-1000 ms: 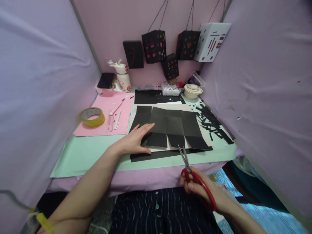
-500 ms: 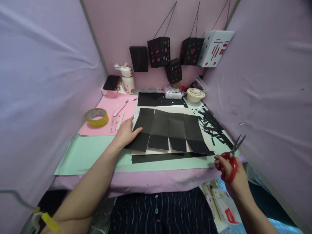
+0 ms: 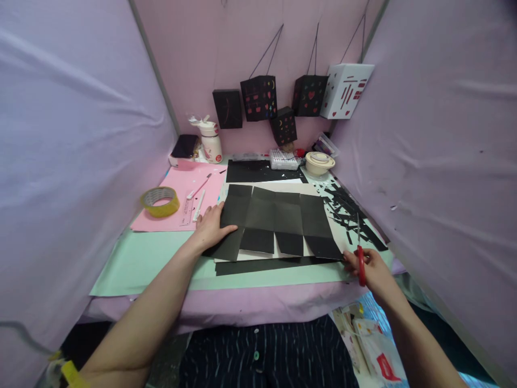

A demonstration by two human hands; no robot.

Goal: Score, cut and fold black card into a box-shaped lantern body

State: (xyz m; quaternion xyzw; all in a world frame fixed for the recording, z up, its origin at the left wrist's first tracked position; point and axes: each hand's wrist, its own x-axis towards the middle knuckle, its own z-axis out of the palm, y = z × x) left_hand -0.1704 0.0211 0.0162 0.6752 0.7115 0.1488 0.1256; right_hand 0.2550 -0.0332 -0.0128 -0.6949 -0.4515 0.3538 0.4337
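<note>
A creased black paper sheet (image 3: 278, 218) with cut flaps along its near edge lies on a white sheet in the middle of the desk. My left hand (image 3: 210, 228) grips the black sheet's left edge, thumb on top. My right hand (image 3: 369, 267) holds red-handled scissors (image 3: 359, 253) at the desk's right front edge, blades shut and pointing away from me, just right of the sheet's near right corner. A long black strip (image 3: 266, 264) lies under the sheet's near edge.
Pink paper (image 3: 183, 199) with a ruler and pens and a yellow tape roll (image 3: 160, 201) lie to the left. Black paper scraps (image 3: 351, 207) pile up on the right. At the back stand a bottle (image 3: 211, 144), markers, a cream tape roll (image 3: 319, 161); paper lanterns (image 3: 258, 97) hang on the wall.
My right hand carried the scissors from below the sheet's near edge out to the right, then set them down at the right front edge. My left hand slid from the sheet's flap to its left edge.
</note>
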